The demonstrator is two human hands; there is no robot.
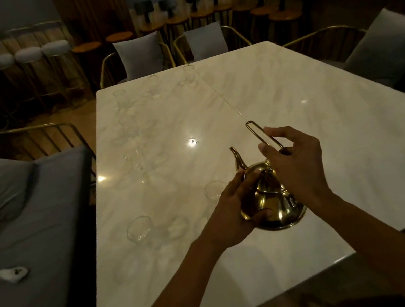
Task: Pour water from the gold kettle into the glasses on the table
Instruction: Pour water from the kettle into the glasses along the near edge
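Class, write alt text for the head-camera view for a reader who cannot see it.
Two hands hold a gold kettle over a white marble table: the right hand grips its tall handle, the left hand steadies its body. Clear glasses stand along the table's left side.

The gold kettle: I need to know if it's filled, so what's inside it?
Cannot be seen. The lid sits closed on the gold kettle. The left hand holds its body, the right hand grips the handle.

No text, label, brand, number or sign can be read anywhere in this dim view of the room.
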